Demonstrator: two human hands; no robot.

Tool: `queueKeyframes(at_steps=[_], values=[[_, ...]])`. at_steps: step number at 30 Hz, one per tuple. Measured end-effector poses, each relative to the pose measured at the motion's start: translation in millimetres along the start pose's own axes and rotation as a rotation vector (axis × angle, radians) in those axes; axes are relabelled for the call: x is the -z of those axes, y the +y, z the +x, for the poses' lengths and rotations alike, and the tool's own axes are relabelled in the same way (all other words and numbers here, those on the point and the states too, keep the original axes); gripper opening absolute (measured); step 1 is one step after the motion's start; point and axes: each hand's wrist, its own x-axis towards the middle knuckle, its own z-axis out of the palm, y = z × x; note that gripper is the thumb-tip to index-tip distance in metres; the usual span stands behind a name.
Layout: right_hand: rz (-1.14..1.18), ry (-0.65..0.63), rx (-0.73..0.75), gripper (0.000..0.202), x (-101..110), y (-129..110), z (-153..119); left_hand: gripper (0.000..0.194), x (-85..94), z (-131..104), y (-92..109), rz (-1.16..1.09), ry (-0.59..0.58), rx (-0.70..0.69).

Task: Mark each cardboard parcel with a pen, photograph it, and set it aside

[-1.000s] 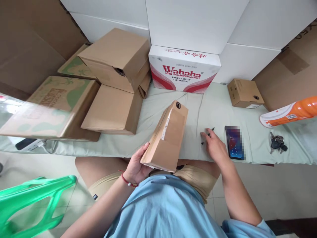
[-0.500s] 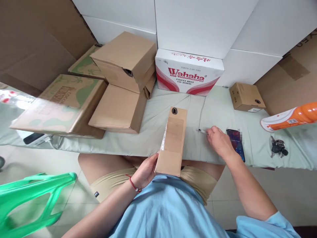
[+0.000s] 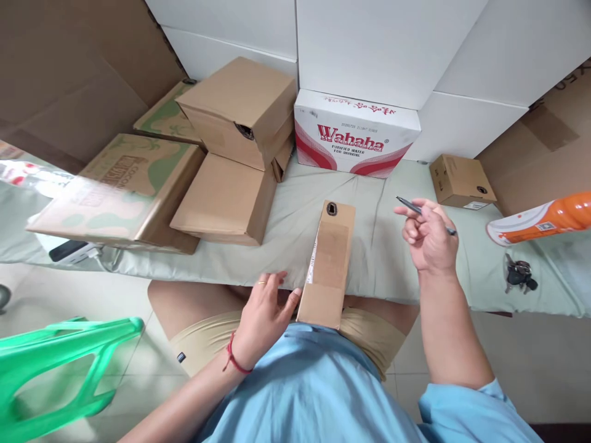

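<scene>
A narrow brown cardboard box (image 3: 327, 258) stands at the table's front edge, close against my blue shirt. It has tape along its top, a dark-rimmed hole at the far end and a white label on its left side. My left hand (image 3: 268, 311) is just left of the box, fingers spread, with the thumb at the box's near left edge. My right hand (image 3: 431, 237) is raised over the table to the right of the box. Its fingers are closed around a dark pen (image 3: 409, 205), whose tip points left and away from me. The phone is hidden behind my right hand and forearm.
Several cardboard boxes (image 3: 221, 197) are stacked at the left. A white and red Wahaha carton (image 3: 355, 136) stands against the wall. At the right are a small brown box (image 3: 462, 181), an orange bottle (image 3: 538, 218) and keys (image 3: 520, 274). A green stool (image 3: 69, 344) stands lower left.
My right hand has lifted the pen off the table and turned palm up. My left hand has come off the box's side and opened, moving a little left.
</scene>
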Motion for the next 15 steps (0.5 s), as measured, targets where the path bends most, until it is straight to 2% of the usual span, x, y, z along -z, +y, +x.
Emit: queueKeyframes(at_steps=[2,3,4,6,8,10,12,15], values=[[-0.015,-0.092,-0.008,0.033,-17.7,-2.0,1.2,0.042,5.4,-2.4,8.4,0.144,0.141,-0.322],[-0.018,-0.116,0.003,0.034,-27.5,-2.6,2.2,0.047,7.6,-2.0,15.3,0.193,0.145,-0.493],[-0.014,-0.124,0.021,0.035,-38.1,-2.9,3.8,0.054,8.7,-0.1,23.7,0.239,0.106,-0.657],[-0.001,-0.113,0.072,0.034,-60.8,-2.5,8.6,0.071,5.9,8.0,43.3,0.344,-0.086,-0.9],[-0.021,-0.11,0.114,0.026,-83.8,-0.5,15.1,0.083,-5.0,19.5,61.4,0.444,-0.307,-0.968],[-0.083,-0.145,0.132,0.018,-103.8,4.1,21.3,0.091,-22.1,29.5,73.1,0.52,-0.439,-0.943],[-0.161,-0.198,0.135,0.016,-118.4,11.7,24.7,0.091,-40.0,34.3,77.3,0.573,-0.454,-0.875],[-0.262,-0.212,0.141,0.011,-130.1,25.1,21.6,0.088,-57.7,31.9,75.9,0.599,-0.367,-0.792]])
